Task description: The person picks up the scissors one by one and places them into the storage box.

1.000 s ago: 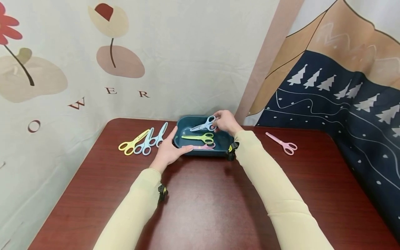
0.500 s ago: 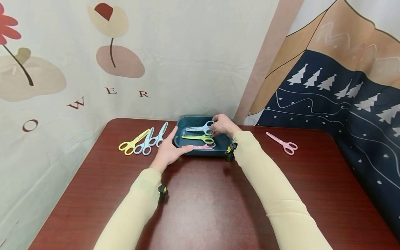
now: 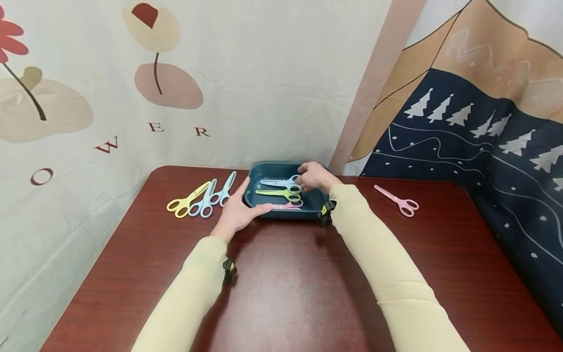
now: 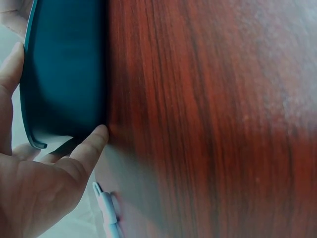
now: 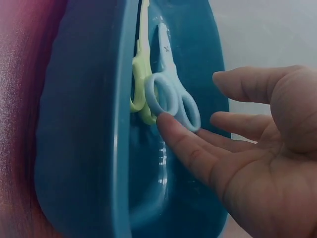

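Note:
Inside the dark teal bin (image 3: 292,215) lie light-blue scissors (image 3: 278,183), green scissors (image 3: 271,193) and pink scissors (image 3: 288,206). My right hand (image 3: 315,176) reaches over the bin's right part. In the right wrist view one fingertip touches a handle loop of the blue scissors (image 5: 170,82), while the thumb stands apart with nothing pinched. My left hand (image 3: 237,213) rests at the bin's front left corner, its thumb along the front rim and its fingers at the left side. In the left wrist view these straight fingers (image 4: 91,148) touch the teal wall (image 4: 64,74).
Left of the bin, yellow scissors (image 3: 186,199) and two pairs of blue scissors (image 3: 204,201) lie on the reddish-brown table (image 3: 281,283). Another pair of pink scissors (image 3: 398,201) lies to the right. A printed cloth (image 3: 264,88) hangs right behind the table.
My right hand has moved slightly down and lowered the blue scissors onto the bin's floor beside the green ones. Its fingers have loosened from the handle. The left hand has stayed in place.

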The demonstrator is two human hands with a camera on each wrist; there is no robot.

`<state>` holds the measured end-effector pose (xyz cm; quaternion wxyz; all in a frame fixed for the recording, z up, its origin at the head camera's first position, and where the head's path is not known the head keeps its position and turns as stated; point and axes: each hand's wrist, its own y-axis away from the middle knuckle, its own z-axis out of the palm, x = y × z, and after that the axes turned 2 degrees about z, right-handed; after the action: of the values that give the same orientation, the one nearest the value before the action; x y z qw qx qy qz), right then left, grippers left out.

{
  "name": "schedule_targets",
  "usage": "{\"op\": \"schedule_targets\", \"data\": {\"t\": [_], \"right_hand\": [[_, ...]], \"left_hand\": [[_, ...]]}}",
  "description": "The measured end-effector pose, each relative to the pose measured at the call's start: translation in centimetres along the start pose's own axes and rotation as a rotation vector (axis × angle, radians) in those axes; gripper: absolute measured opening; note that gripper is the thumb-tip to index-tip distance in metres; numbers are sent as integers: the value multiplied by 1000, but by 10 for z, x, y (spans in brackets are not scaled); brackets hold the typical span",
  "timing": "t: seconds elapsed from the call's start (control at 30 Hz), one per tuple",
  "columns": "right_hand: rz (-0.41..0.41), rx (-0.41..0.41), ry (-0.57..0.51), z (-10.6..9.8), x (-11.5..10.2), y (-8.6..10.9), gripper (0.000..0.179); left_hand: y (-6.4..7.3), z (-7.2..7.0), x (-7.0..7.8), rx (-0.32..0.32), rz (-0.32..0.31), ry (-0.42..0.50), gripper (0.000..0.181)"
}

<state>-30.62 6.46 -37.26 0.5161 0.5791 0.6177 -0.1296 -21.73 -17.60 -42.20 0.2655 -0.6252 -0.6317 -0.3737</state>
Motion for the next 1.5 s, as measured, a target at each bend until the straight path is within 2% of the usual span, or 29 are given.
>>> {"op": "schedule_targets", "data": {"t": [0.2,0.53,0.87,1.5], "right_hand": [[-33,11,47,-5,1,5,55],[-37,15,66,-16,0,13,53],[-73,32,69,-27,5,27,53],[-132,132,-71,-36,24,50,47]], "left_hand": [[-1,1,0,-1,-2,1,111],[-2,1,-1,2,6,-1,112],[-4,0,-2,4,8,-4,112],[-1,1,-3,5,20,4,112]]}}
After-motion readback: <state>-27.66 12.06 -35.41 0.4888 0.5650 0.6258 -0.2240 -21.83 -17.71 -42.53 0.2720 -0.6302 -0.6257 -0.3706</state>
